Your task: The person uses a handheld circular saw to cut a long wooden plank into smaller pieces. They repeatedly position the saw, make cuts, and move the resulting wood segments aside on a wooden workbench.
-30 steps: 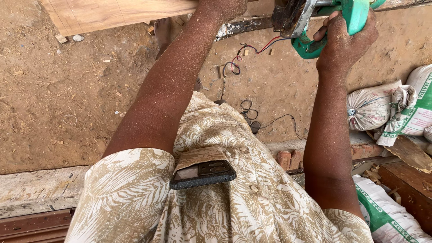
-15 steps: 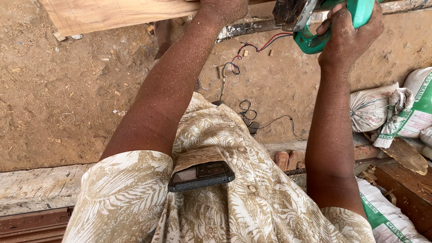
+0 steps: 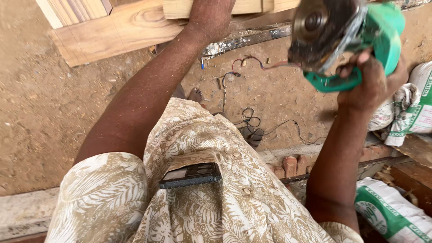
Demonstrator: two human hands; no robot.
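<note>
The right hand (image 3: pixel 371 83) has its grip clenched around the green body of an angle grinder (image 3: pixel 346 42), with the dark, dusty disc (image 3: pixel 315 27) turned up towards the camera. The tool hangs in the air, apart from the wood and well above the dirt floor (image 3: pixel 49 117). The left hand (image 3: pixel 210 15) presses down on a pale wooden frame (image 3: pixel 121 31); its fingers run out of view at the top edge, so I cannot tell whether that grip closes around the wood or only rests flat on it.

Compared with half a second ago, the grinder is lower and nearer to the camera, and its disc, then mostly cut off at the top of the view, now shows almost whole. More of the wooden frame is visible too, including its slatted corner on the left. By my reading the tool is lifted clear of the work, not cutting.

Further out, thin wires (image 3: pixel 252 121) trail over the floor, a dark phone (image 3: pixel 191 175) sits in the pocket of the leaf-patterned shirt, and filled sacks (image 3: pixel 396 216) lie to the right beside some bricks (image 3: pixel 290 165).
</note>
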